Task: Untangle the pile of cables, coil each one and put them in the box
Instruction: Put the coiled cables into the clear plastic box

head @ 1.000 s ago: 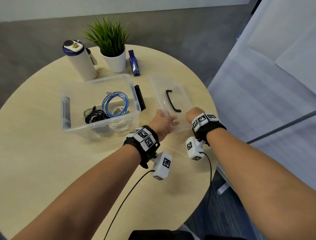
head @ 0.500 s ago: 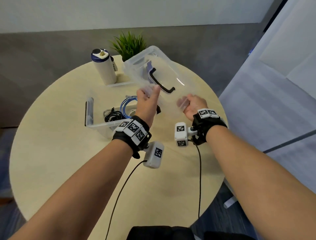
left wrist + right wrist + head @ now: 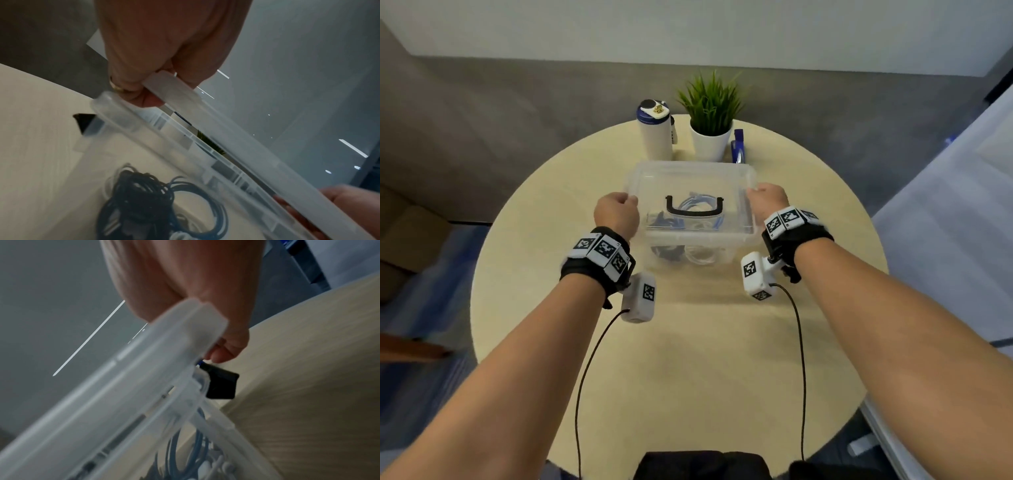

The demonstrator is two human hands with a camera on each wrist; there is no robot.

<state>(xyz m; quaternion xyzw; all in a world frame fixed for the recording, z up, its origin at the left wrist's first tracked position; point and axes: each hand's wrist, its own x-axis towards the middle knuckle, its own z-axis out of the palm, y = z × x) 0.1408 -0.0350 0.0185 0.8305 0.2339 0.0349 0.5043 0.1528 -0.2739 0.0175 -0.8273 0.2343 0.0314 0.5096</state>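
Observation:
A clear plastic box (image 3: pixel 722 251) stands on the round table, holding coiled black cables (image 3: pixel 144 203), a blue cable (image 3: pixel 197 451) and a white one. A clear lid (image 3: pixel 691 178) with a black handle (image 3: pixel 694 210) hovers flat just over the box, a narrow gap showing between lid (image 3: pixel 226 134) and box rim (image 3: pixel 144 123). My left hand (image 3: pixel 616 214) grips the lid's left edge, fingers curled round it (image 3: pixel 144 91). My right hand (image 3: pixel 768 200) grips the lid's right edge (image 3: pixel 197 324).
Behind the box stand a white bottle with a blue cap (image 3: pixel 655 132), a potted green plant (image 3: pixel 710 120) and a blue object (image 3: pixel 739 147). Black latches hang at the box ends (image 3: pixel 222 384). The table edge (image 3: pixel 493 260) curves off to the left.
The lid was lifted off the table at the right, swung up tilted, and now sits level over the box. Both hands moved from its near edge to its two ends.

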